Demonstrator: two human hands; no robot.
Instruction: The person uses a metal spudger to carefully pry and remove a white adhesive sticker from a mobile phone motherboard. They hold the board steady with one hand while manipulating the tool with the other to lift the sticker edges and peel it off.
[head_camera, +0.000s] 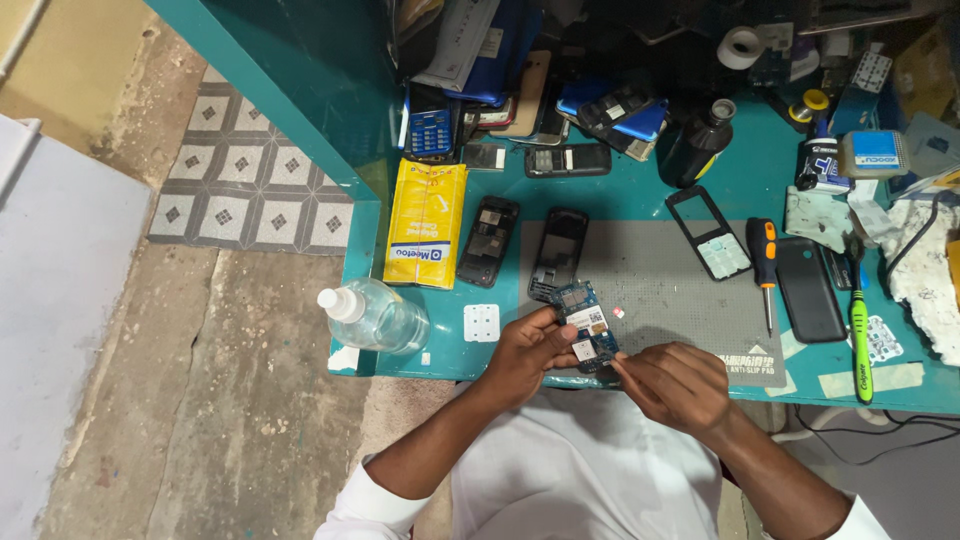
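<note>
Beyond the grip lies a grey anti-slip mat (650, 270) with an open phone shell (558, 252). The left hand (525, 352) pinches a blue phone circuit board (586, 325); the right hand (672, 385), fingertips pressed together, touches its lower edge.

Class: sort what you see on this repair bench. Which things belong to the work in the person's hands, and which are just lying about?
In hand:
- blue circuit board, held by the left hand
- right hand, fingers at the board's lower edge

Lying about:
- orange-handled screwdriver
- green-handled tool
- clear plastic bottle
- yellow packet
- dark bottle
- tape roll
</note>
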